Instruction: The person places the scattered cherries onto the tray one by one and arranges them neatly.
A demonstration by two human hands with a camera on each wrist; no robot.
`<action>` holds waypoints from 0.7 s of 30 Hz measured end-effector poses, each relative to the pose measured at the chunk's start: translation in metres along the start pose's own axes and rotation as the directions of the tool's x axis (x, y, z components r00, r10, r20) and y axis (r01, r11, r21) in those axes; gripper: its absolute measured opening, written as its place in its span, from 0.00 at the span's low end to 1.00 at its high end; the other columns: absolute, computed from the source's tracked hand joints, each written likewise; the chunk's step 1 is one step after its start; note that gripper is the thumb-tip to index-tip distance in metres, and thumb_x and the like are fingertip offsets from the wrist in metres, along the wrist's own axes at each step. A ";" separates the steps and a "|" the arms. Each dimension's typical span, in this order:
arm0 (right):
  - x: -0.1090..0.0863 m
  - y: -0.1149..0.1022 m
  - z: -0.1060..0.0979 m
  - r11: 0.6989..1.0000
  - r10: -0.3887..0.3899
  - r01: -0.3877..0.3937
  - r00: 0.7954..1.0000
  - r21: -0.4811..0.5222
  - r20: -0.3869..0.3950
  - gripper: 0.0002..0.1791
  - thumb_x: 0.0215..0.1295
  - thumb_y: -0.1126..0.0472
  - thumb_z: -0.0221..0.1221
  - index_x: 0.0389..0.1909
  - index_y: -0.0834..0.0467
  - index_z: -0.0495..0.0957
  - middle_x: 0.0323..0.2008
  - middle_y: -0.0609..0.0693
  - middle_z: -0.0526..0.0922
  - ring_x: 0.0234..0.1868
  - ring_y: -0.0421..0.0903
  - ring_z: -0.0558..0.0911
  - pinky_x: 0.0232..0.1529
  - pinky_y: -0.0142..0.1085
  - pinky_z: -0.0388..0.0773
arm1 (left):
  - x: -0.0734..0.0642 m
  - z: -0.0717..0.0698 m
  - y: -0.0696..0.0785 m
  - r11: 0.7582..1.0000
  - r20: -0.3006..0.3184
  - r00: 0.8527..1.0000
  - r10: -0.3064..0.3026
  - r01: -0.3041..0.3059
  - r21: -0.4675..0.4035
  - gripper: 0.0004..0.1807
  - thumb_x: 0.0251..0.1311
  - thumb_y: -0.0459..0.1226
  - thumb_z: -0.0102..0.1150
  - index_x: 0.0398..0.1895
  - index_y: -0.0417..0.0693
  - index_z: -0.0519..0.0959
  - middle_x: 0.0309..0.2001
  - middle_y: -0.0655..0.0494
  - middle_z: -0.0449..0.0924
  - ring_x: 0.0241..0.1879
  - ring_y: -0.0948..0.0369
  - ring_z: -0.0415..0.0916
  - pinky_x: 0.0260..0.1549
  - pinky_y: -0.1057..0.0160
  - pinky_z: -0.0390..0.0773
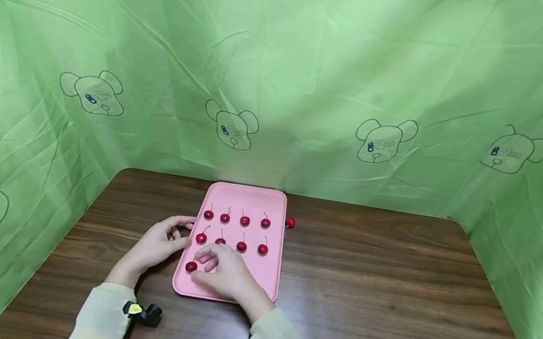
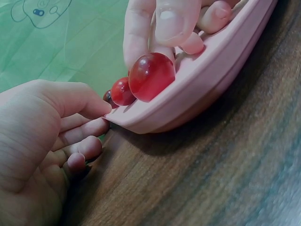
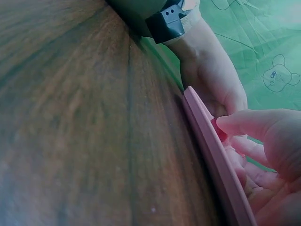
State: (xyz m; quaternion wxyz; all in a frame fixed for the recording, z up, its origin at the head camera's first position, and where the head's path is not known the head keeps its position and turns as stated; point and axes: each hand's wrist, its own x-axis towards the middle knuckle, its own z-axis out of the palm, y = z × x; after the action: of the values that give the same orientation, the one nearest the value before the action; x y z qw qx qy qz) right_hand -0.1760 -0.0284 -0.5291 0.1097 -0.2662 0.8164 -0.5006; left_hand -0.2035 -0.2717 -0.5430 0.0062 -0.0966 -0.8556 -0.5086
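Along its left rim, a pink tray [image 1: 245, 201] is held by my left hand [image 1: 161, 244], thumb and fingertips at the edge. Two rows of red cherries with thin stems lie on it, one of them a cherry [image 1: 241, 246] in the nearer row. My right hand [image 1: 225, 272] reaches over the tray's front part, fingers curled. Its thumb and fingers are at a cherry [image 1: 191, 266] in the front left corner, a glossy red cherry [image 2: 151, 77] in the left wrist view. The right wrist view has the thumb against that cherry [image 3: 219, 128]. Part of the second row hides behind this hand.
Just outside the tray's right rim, another cherry [image 1: 290, 222] lies on the dark wooden table [image 1: 390, 295]. A green curtain [image 1: 317, 82] with printed bear heads surrounds the table's back and sides. Black wrist cameras [image 1: 149, 315] sit on both sleeves.
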 end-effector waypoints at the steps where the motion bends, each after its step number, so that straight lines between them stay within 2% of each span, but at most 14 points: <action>1: 0.000 0.000 -0.001 1.000 0.003 -0.003 1.000 0.002 0.005 0.19 0.61 0.63 0.79 0.52 0.59 0.86 0.44 0.50 0.88 0.39 0.39 0.85 0.47 0.28 0.80 | 0.000 0.000 0.000 1.000 0.002 1.000 0.000 0.000 0.000 0.27 0.66 0.27 0.70 0.69 0.38 0.81 0.54 0.42 0.84 0.32 0.63 0.74 0.32 0.67 0.73; 11: 0.000 -0.003 -0.020 0.997 0.027 -0.029 0.999 0.070 0.036 0.20 0.64 0.64 0.78 0.55 0.60 0.85 0.46 0.52 0.89 0.38 0.36 0.85 0.46 0.29 0.83 | 0.003 -0.001 0.001 1.000 0.012 1.000 -0.027 0.027 -0.005 0.26 0.68 0.28 0.71 0.69 0.40 0.81 0.55 0.43 0.84 0.33 0.61 0.74 0.33 0.67 0.73; 17: -0.001 -0.012 -0.036 0.999 -0.017 0.014 0.998 0.039 0.061 0.19 0.65 0.63 0.77 0.55 0.59 0.85 0.42 0.50 0.90 0.37 0.33 0.84 0.43 0.29 0.82 | 0.002 -0.002 0.001 0.999 0.013 0.999 -0.040 0.040 0.000 0.27 0.68 0.30 0.71 0.70 0.42 0.81 0.55 0.44 0.84 0.34 0.60 0.74 0.34 0.67 0.73; 21: -0.004 -0.021 -0.053 0.998 -0.056 0.056 0.997 0.012 0.061 0.19 0.66 0.60 0.76 0.56 0.59 0.86 0.43 0.48 0.90 0.39 0.34 0.84 0.44 0.30 0.82 | 0.001 -0.001 0.001 0.999 0.017 0.999 -0.047 0.047 0.013 0.27 0.68 0.30 0.72 0.70 0.43 0.81 0.54 0.45 0.83 0.34 0.60 0.74 0.34 0.66 0.74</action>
State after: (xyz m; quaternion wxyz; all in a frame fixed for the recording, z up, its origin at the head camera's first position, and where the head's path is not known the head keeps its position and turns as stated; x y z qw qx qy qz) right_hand -0.1892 0.0066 -0.4855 0.1220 -0.3036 0.8022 -0.4994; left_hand -0.2039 -0.2721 -0.5418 -0.0123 -0.0808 -0.8608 -0.5024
